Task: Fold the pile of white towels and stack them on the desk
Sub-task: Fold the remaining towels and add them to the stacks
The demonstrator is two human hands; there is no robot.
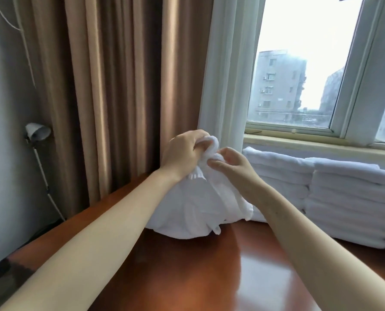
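L hand [183, 153], R hand [234, 168] grip towel [187, 209] top.

A white towel [187, 212] rose in a crumpled peak, its base on the glossy reddish desk [187, 277]; folded stacks [344, 194] stood far right.

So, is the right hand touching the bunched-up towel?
Touching: in the head view, the right hand pinches the gathered top of the towel.

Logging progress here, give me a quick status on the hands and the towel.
Bunched white towel gripped by left hand and right hand, lower end on desk. At right, folded stacks. Nothing blocking.
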